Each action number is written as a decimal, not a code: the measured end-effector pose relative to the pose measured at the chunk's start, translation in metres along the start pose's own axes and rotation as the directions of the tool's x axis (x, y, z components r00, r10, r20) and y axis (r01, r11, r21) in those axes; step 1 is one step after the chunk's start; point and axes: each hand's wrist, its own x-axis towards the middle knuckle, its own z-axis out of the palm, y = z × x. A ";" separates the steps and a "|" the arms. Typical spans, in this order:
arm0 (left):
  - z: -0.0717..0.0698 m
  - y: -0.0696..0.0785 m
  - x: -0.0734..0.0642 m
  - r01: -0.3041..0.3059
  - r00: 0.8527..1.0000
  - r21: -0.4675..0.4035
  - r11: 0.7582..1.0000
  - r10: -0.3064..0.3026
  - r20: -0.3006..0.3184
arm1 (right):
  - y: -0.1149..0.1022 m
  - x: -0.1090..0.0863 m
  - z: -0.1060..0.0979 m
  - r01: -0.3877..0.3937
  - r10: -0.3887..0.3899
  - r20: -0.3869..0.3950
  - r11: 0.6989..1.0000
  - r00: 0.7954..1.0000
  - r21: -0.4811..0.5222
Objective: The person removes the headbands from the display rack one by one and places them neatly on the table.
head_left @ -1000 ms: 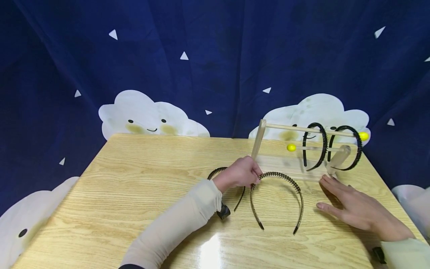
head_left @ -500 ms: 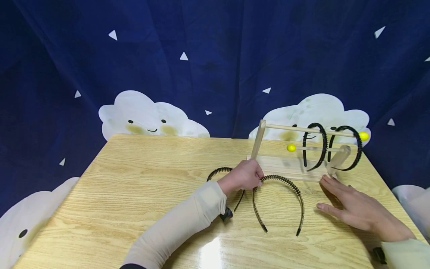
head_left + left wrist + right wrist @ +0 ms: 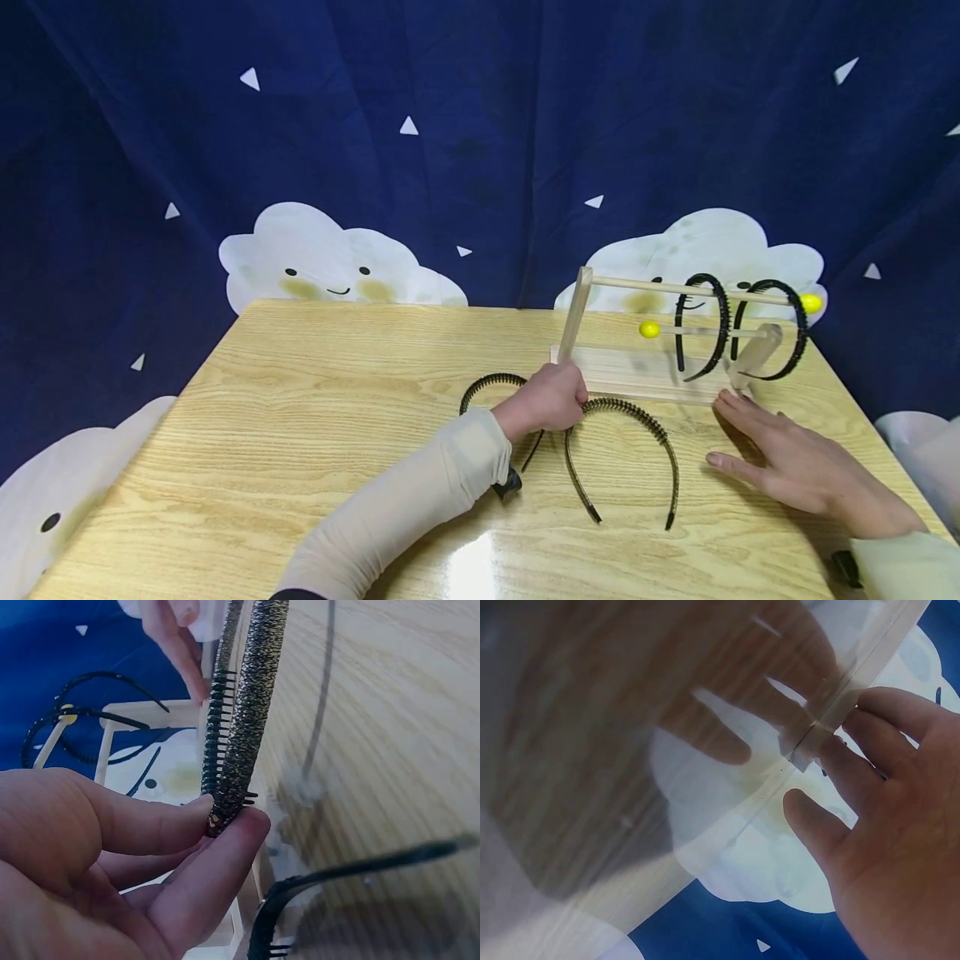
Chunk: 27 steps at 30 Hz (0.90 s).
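Note:
My left hand (image 3: 551,398) pinches the top of a dark, gold-flecked toothed headband (image 3: 628,408), its two ends pointing toward me. In the left wrist view, thumb and fingers close on the glittery headband (image 3: 259,682) at its toothed part. Another toothed headband (image 3: 491,380) lies on the table, partly hidden behind my left hand and wrist. My right hand (image 3: 795,462) has its fingers extended, fingertips at the front right corner of a wooden stand (image 3: 637,375). Two black headbands, one inner (image 3: 724,325) and one outer (image 3: 802,337), hang on the stand's rods.
The stand has a tall left post (image 3: 576,312), a shorter right post (image 3: 761,350) and two rods ending in yellow knobs, one on the left (image 3: 649,330) and one on the right (image 3: 812,304). A blue curtain (image 3: 495,150) hangs behind the wooden table (image 3: 315,400).
My left hand has shifted slightly right and toward me, carrying the headband along. The right hand, the stand and its hanging headbands look the same.

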 end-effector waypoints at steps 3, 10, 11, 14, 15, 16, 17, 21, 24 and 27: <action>0.002 0.000 0.000 0.004 1.000 0.044 0.999 -0.004 0.011 | 0.000 0.000 0.001 0.005 -0.005 -0.005 1.000 1.000 -0.007; 0.003 0.001 0.001 0.006 1.000 0.124 0.992 -0.007 0.003 | -0.001 -0.001 0.000 0.005 -0.005 -0.003 1.000 1.000 -0.008; 0.003 0.001 0.001 0.008 1.000 0.133 0.991 -0.008 0.000 | -0.001 -0.001 0.000 0.004 -0.004 0.000 1.000 1.000 -0.009; 0.003 0.002 0.001 0.009 1.000 0.172 0.985 -0.008 -0.006 | 0.000 -0.001 0.000 0.001 -0.001 0.008 1.000 1.000 -0.009; 0.003 0.002 0.001 0.007 1.000 0.184 0.983 -0.005 -0.009 | 0.001 0.000 0.001 0.002 -0.002 0.008 1.000 1.000 -0.011; 0.003 0.002 0.000 0.006 1.000 0.195 0.981 -0.003 -0.012 | 0.001 0.000 0.001 0.003 -0.003 0.010 1.000 1.000 -0.012; 0.003 0.002 0.000 0.004 1.000 0.203 0.979 -0.001 -0.013 | 0.001 0.000 0.001 0.002 -0.002 0.012 1.000 1.000 -0.014; 0.003 0.002 -0.002 0.001 1.000 0.237 0.972 0.005 -0.025 | 0.001 0.000 0.002 0.000 0.000 0.011 1.000 1.000 -0.018; 0.003 0.002 -0.002 0.002 0.999 0.252 0.968 0.006 -0.034 | 0.001 0.000 0.001 -0.004 0.004 0.012 1.000 1.000 -0.020; 0.003 0.002 -0.001 0.013 0.999 0.250 0.968 -0.003 -0.040 | 0.001 0.000 0.002 -0.001 0.002 0.013 1.000 1.000 -0.020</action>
